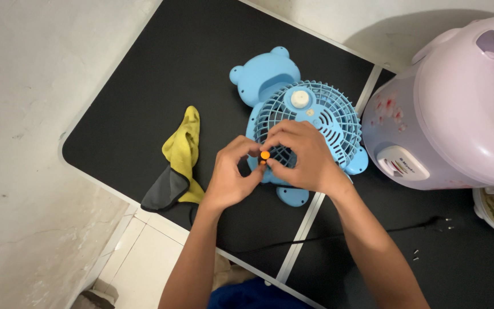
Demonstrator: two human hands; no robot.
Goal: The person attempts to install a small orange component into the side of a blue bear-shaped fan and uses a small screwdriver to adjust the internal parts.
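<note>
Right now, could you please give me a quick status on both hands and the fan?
Left hand and right hand pinch an orange-tipped tool at the blue bear-shaped fan grille. Yellow cloth lies apart, left.

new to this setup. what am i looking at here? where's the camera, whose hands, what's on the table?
There is no machine: a person works with two bare hands, filmed by one camera worn on the head, looking down. On the black table lies a small blue bear-shaped fan, grille up. The left hand and right hand meet over the grille, pinching a small orange-tipped tool; what kind is too small to tell. Left of them lies a yellow and grey cloth. At right stands a pale purple rice cooker, with a black cord and tiny screws in front.
</note>
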